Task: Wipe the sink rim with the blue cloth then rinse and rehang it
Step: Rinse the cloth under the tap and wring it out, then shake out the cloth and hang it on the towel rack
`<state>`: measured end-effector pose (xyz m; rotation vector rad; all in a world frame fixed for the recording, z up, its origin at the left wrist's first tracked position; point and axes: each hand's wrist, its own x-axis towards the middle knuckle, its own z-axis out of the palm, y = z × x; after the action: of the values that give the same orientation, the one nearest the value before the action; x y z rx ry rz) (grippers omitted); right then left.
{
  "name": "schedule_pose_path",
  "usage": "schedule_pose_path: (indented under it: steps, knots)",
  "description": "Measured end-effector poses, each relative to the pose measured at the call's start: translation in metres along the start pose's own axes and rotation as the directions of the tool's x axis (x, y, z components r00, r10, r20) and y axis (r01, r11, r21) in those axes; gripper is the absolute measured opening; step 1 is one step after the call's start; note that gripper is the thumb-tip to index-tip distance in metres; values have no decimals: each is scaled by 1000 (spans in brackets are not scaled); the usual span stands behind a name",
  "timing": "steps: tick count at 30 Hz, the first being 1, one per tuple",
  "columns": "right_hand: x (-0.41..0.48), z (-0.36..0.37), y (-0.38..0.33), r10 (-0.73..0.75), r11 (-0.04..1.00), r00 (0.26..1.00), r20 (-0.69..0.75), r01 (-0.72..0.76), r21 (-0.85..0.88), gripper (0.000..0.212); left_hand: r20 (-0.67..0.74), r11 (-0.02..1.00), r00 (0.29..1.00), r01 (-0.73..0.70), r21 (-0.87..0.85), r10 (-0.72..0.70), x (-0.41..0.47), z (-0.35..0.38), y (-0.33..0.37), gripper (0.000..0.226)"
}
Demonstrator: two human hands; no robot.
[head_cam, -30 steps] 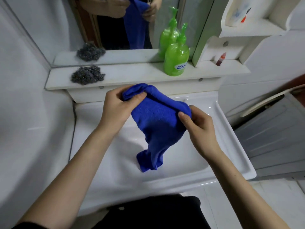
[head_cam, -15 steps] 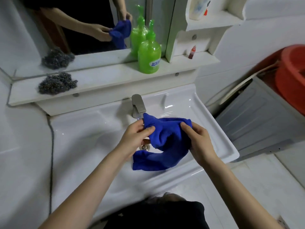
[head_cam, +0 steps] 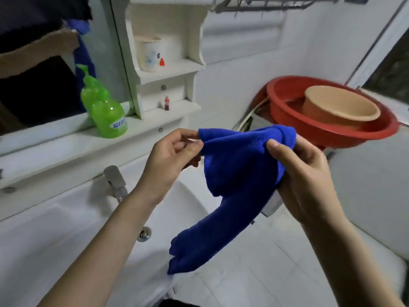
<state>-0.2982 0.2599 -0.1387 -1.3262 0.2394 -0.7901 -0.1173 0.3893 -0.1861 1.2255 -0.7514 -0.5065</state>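
The blue cloth [head_cam: 234, 187] hangs in the air to the right of the white sink [head_cam: 44, 235], over the sink's right edge and the tiled floor. My left hand [head_cam: 170, 160] pinches its upper left corner between thumb and fingers. My right hand [head_cam: 303, 173] grips the upper right fold, with the thumb on top. The cloth's lower end droops down and to the left. The steel faucet [head_cam: 114, 179] and the drain plug [head_cam: 144, 234] show at the left of my left arm. A metal rack [head_cam: 261, 4] runs along the wall at the top.
A green soap bottle [head_cam: 108, 116] stands on the white shelf [head_cam: 55, 147] under the mirror. A side cabinet holds a white cup [head_cam: 149, 54] and small red bottles. A red basin [head_cam: 332, 120] with a beige basin [head_cam: 340, 107] inside sits at the right.
The view has swung right and up. Both hands have lifted the cloth out of the sink bowl and carried it to the right, past the sink's edge, still holding it by its top.
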Motion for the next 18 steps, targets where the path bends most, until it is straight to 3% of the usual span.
schedule_pose_path:
  steps: [4, 8, 11, 14, 16, 18]
  knots:
    - [-26, -51, -44, -105, 991, 986, -127, 92, -98, 10, 63, 998, 997, -39, -48, 42, 7, 67, -1, 11]
    - [-66, -101, -60, -112, 985, 961, -252, 74, -159, 8, 185, 997, 980, -78, 19, 73, 0, 126, -15, 11]
    - [-104, -142, -48, -68, 965, 929, -364, -31, -259, 10, 243, 979, 969, -87, 185, 40, -18, 155, -51, 11]
    - [-148, -178, -18, 17, 932, 878, -478, -187, -311, 14, 278, 886, 960, -98, 453, -36, -46, 164, -109, 9]
    - [-177, -199, 10, 95, 905, 815, -572, -309, -291, 18, 321, 800, 941, -113, 590, -103, -71, 161, -150, 19]
    - [-204, -219, 40, 176, 854, 732, -658, -445, -267, 23, 321, 752, 918, -39, 658, -233, -97, 154, -189, 18]
